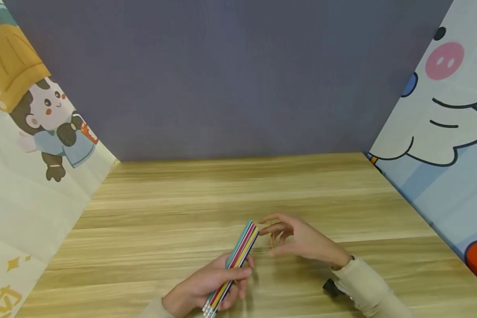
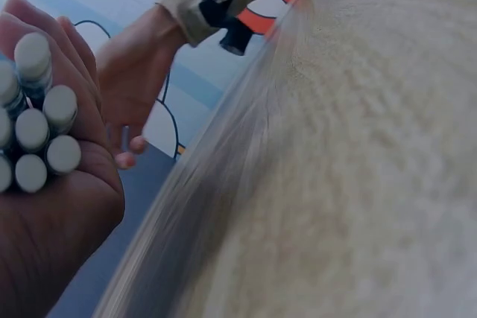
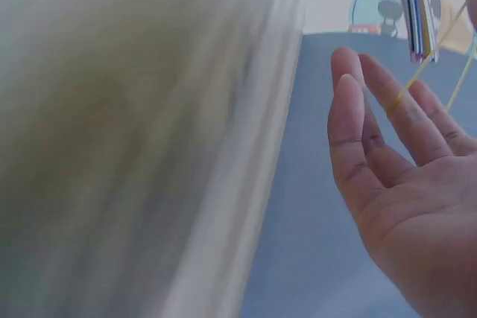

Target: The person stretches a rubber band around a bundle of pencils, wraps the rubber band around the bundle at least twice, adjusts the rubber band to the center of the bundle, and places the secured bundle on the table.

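My left hand [image 1: 206, 279] grips a bundle of striped pencils [image 1: 241, 247], thumb across them. They slant up and away, in teal, red, yellow and dark colours. Their white eraser ends [image 2: 32, 130] face the left wrist camera. Just right of the bundle's far tips is my right hand [image 1: 302, 238], its fingers spread and lightly bent. A thin yellow rubber band [image 3: 411, 86] is looped over its fingers and stretched between the thumb and fingers. The band appears apart from the pencils. Part of the bundle is hidden behind the left thumb.
Both hands are above a wood-grain table [image 1: 163, 207]. A dark grey panel [image 1: 230, 79] stands along its back edge. Cartoon-printed sheets flank it at the left [image 1: 32, 212] and right [image 1: 433, 176]. A small black device [image 1: 331, 288] is by the right sleeve.
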The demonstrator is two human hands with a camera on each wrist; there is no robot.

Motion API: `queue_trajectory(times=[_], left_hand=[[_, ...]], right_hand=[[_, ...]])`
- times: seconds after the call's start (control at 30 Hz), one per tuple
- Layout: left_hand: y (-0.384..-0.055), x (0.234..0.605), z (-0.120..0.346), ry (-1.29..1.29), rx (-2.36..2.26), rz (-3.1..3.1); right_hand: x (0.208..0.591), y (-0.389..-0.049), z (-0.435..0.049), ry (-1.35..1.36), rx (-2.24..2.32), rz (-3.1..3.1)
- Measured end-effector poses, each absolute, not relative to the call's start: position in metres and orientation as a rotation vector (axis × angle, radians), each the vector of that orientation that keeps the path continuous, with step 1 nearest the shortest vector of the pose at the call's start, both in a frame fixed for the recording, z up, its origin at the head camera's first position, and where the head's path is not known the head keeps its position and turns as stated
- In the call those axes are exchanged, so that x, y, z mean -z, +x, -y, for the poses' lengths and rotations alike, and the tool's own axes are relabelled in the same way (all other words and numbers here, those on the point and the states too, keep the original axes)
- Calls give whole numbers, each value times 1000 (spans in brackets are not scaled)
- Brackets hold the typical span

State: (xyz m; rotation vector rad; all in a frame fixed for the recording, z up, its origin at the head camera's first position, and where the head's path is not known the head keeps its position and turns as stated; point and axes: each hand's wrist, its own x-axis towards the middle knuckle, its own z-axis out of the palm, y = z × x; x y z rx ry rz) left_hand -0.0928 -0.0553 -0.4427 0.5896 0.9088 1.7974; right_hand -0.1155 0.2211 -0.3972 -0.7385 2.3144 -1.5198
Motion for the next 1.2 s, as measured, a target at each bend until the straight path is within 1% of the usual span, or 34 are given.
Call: queue_trajectory(times=[0.17,0.37,0.5,0.77,0.93,1.2], left_hand=[[-92,445,56,639,-1771,-911],[-91,446,55,682,-1727,-895],[-90,444,54,696,-1705,-856],[-91,443,55,717,-1705,-875],[-91,444,55,720,-1699,-905],[-91,443,56,738,-1687,-938]], right_hand=[[384,-124,-203,-738,1445,-2352],[384,-134,-193,-853,1394,-2269],[387,-137,-196,-902,1387,-2186],[377,-139,-206,-846,1365,-2194],[373,-140,-206,-909,1333,-2217],[372,-140,-210,-826,1306,-2159]])
